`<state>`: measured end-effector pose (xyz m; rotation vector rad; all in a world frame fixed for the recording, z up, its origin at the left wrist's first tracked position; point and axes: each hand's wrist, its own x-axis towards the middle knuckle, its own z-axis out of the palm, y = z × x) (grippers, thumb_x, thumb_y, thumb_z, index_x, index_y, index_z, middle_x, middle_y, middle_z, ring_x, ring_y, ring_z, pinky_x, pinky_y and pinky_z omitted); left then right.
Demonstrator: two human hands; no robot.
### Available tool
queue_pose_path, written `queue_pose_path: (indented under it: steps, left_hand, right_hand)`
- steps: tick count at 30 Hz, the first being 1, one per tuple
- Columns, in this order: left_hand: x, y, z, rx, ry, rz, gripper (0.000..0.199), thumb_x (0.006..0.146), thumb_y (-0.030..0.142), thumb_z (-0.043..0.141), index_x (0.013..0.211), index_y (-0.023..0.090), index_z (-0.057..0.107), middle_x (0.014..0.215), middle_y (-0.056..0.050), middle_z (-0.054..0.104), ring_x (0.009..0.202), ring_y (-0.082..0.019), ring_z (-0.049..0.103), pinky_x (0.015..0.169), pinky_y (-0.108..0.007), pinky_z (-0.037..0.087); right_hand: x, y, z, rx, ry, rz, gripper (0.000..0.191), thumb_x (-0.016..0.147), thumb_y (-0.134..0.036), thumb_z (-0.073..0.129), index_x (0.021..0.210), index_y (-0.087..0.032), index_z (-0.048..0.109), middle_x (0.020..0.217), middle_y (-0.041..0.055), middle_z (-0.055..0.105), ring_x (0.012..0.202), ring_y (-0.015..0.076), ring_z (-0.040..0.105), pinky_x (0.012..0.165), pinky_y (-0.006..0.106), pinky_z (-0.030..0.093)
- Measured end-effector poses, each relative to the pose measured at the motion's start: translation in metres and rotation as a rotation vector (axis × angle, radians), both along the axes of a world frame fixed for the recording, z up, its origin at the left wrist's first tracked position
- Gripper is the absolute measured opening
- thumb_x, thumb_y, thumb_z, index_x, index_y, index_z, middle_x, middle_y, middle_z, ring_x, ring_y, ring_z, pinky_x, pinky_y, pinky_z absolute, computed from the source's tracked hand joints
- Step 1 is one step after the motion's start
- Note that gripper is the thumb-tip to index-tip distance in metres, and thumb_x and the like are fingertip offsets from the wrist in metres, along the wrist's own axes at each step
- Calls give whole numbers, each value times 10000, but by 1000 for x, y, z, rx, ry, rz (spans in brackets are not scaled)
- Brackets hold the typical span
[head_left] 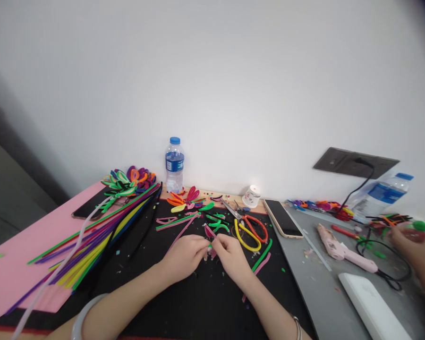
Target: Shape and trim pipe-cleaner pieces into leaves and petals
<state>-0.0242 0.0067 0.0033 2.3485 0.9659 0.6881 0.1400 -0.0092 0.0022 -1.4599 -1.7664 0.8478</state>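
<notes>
Both hands meet over the black mat. My left hand has its fingers closed at a small pink and green pipe-cleaner piece. Opposite it, my right hand pinches the same piece, whose pink loop sticks up between the fingertips. Just beyond lie green curled pipe cleaners and a pink and orange pipe-cleaner shape. Scissors with yellow and red handles lie behind my right hand. Green and pink strips rest beside my right wrist.
Pipe-cleaner bundles cover the pink sheet at left. A bottle, paper cup and phone stand or lie at the back. Rightward are a glue gun, a white case and another person's hand.
</notes>
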Motion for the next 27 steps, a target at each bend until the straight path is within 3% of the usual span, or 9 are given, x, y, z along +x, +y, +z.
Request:
queue_pose_path:
  steps: [7,13,18,27]
  left_hand:
    - [2,-3,1,107,105,21,288,877,116,387,655,175,560,660,-15,580,661,-150,561,635,-231,393]
    - [1,-1,1,47,36,7,302,886,120,381,662,176,576,671,-7,593,669,-140,570,653,-227,398]
    - [1,1,3,-142,-113,-66,339,900,156,377,639,166,593,673,-6,621,660,-130,583,671,-222,410]
    - [4,3,3,-662,-442,-114,330,893,359,440,734,129,614,595,-6,606,570,-124,539,573,-219,405]
  right_hand:
    - [0,2,0,-66,65,17,266,817,-267,416,562,-206,372,538,-55,368,515,107,358,505,223,281]
    - [2,2,-2,-62,139,72,254,842,-259,402,594,-207,381,570,-50,401,547,114,390,531,225,311]
    - [5,3,4,-52,183,110,249,846,-246,413,603,-211,373,563,-54,407,533,112,390,520,219,314]
    - [5,-1,14,68,189,152,234,884,-261,380,654,-217,385,598,-34,476,561,127,453,555,228,354]
